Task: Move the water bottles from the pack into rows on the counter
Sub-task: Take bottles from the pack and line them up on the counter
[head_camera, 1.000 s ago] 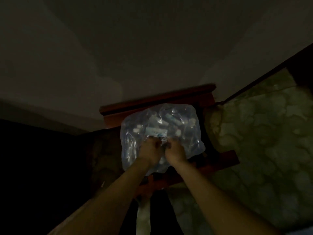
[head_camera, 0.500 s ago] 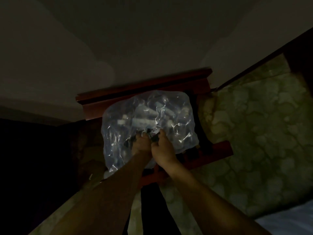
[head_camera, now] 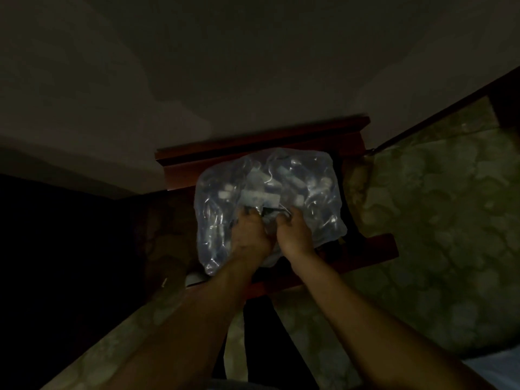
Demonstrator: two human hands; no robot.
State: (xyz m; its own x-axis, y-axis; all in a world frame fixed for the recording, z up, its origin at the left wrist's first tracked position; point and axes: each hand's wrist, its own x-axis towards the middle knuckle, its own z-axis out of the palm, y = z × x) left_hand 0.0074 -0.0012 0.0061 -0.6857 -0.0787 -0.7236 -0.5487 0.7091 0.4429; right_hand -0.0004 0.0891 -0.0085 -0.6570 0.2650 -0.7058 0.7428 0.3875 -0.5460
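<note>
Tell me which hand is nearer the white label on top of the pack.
Right, narrowly. The right hand grips the wrap just below the white label's right end; the left hand grips the pack below its left end.

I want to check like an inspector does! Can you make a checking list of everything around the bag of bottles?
Surface: reddish wooden stand, dimly lit.
Job's things: plastic-wrapped pack lies on the stand, still wrapped; pale bottle caps show through; no bottles set out.
Clutter: a small pale object at the pack's near left corner, too dark to identify.
Hands: left hand and right hand both pinch the wrap near the pack's middle with curled fingers.
Cables: nothing seen.
Surroundings: patterned green covering to the right, plain wall behind, darkness to the left.
</note>
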